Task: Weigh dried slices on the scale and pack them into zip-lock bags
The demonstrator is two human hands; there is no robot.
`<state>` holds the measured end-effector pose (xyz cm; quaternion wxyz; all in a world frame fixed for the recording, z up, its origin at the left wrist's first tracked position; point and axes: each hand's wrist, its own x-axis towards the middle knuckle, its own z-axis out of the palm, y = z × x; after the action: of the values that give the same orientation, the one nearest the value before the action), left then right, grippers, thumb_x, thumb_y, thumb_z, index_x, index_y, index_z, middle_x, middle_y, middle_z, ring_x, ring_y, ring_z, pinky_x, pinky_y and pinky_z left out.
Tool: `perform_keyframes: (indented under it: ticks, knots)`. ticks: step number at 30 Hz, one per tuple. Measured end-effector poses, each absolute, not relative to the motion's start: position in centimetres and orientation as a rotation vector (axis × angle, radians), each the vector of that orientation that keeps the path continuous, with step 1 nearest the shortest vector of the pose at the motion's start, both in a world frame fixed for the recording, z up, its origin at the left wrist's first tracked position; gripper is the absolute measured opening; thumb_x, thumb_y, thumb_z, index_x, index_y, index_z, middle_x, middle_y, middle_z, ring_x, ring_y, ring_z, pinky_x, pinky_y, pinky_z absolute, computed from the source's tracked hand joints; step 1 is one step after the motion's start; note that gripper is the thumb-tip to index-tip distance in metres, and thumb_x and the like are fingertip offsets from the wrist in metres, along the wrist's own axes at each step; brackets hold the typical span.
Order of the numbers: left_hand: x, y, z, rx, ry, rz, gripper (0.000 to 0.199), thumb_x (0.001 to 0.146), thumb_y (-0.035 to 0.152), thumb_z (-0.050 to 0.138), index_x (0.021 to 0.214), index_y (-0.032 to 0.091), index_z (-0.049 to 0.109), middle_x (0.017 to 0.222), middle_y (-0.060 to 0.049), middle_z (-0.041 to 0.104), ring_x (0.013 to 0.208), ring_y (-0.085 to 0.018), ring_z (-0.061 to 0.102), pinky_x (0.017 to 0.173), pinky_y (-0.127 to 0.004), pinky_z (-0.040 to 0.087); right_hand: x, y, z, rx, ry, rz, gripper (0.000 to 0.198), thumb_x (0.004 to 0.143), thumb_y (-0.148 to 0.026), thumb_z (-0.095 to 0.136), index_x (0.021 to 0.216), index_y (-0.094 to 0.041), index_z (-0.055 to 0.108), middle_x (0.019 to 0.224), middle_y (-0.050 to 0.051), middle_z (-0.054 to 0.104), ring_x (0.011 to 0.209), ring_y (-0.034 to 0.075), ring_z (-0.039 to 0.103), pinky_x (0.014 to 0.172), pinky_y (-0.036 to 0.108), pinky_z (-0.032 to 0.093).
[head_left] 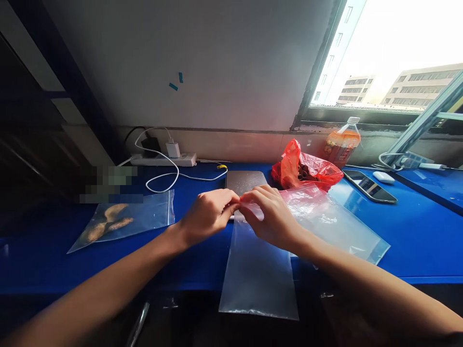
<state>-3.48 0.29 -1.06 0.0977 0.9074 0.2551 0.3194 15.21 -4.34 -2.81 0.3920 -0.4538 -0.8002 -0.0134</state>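
Note:
My left hand and my right hand meet at the middle of the table, fingertips closed in a pinch. Between them they hold the top edge of a clear plastic bag, which hangs flat past the table's front edge and looks to have nothing in it. Beyond my hands lies a grey flat device, partly hidden. To the left, a zip bag with several brown pieces inside lies flat. More clear plastic bags spread out beside my right forearm.
An open red plastic bag with dark brown items stands at the back right, before an orange drink bottle. A phone and white earphone case lie right. A power strip and white cable run along the wall.

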Motion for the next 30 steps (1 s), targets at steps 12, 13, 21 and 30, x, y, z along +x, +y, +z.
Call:
perform_keyframes:
  ticks: [12, 13, 21, 30]
  knots:
    - [-3.6, 0.0, -1.0, 2.751, 0.732, 0.924, 0.012, 0.092, 0.023, 0.061, 0.083, 0.016, 0.066, 0.077, -0.003, 0.072, 0.069, -0.016, 0.066, 0.064, -0.025, 0.046, 15.1, -4.5, -2.9, -1.243, -2.026, -0.09, 0.013, 0.087, -0.019, 0.057, 0.075, -0.022, 0.059, 0.076, 0.004, 0.07, 0.076, 0.021, 0.057, 0.071, 0.034, 0.039]
    - [-3.6, 0.0, -1.1, 2.76, 0.726, 0.921, 0.013, 0.092, 0.022, 0.06, 0.084, 0.015, 0.066, 0.078, -0.003, 0.072, 0.07, -0.016, 0.066, 0.064, -0.026, 0.046, 15.1, -4.6, -3.0, -1.256, -2.041, -0.114, 0.014, 0.088, -0.02, 0.055, 0.075, -0.021, 0.058, 0.076, 0.004, 0.07, 0.076, 0.021, 0.056, 0.071, 0.034, 0.038]
    - [-3.8, 0.2, -0.8, 3.006, 0.72, 0.749, 0.023, 0.096, 0.025, 0.047, 0.089, 0.015, 0.067, 0.084, -0.006, 0.073, 0.076, -0.02, 0.068, 0.069, -0.029, 0.048, 15.0, -4.3, -3.4, -1.204, -2.141, -0.181, 0.015, 0.09, -0.017, 0.05, 0.077, -0.019, 0.057, 0.075, 0.005, 0.065, 0.075, 0.02, 0.052, 0.069, 0.033, 0.036]
    - [-3.9, 0.4, 0.4, 2.93, 0.859, 0.91, 0.017, 0.088, 0.023, 0.051, 0.08, 0.016, 0.065, 0.075, -0.003, 0.069, 0.067, -0.016, 0.061, 0.063, -0.027, 0.043, 15.4, -3.8, -2.4, -1.265, -2.096, -0.011, 0.014, 0.088, -0.019, 0.053, 0.075, -0.02, 0.054, 0.074, 0.005, 0.065, 0.077, 0.02, 0.053, 0.071, 0.033, 0.039]
